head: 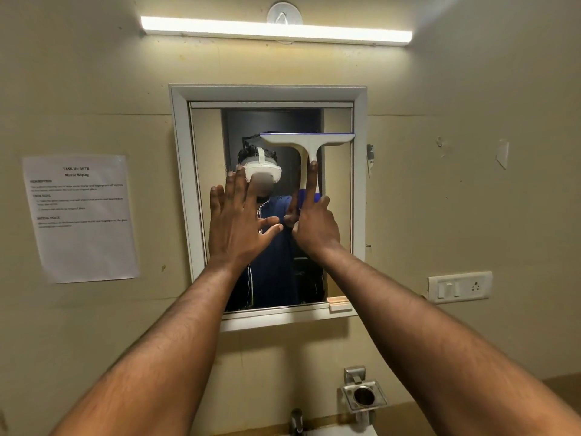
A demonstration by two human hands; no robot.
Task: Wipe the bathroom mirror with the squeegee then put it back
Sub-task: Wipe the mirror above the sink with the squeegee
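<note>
A white-framed bathroom mirror [207, 184] hangs on the beige wall straight ahead. A white squeegee [306, 141] with a blue blade edge is pressed flat against the upper right part of the glass, blade level and uppermost. My right hand [314, 225] grips its handle from below, index finger stretched up along the stem. My left hand [239, 221] lies flat on the glass to the left of it, fingers spread, holding nothing. The mirror reflects a person in a blue shirt wearing a white headset.
A lit tube light [276, 30] runs above the mirror. A printed task sheet [81, 218] is taped to the wall at left. A switch and socket plate [459, 286] sits at right. A metal holder [363, 396] and a tap [297, 421] are below.
</note>
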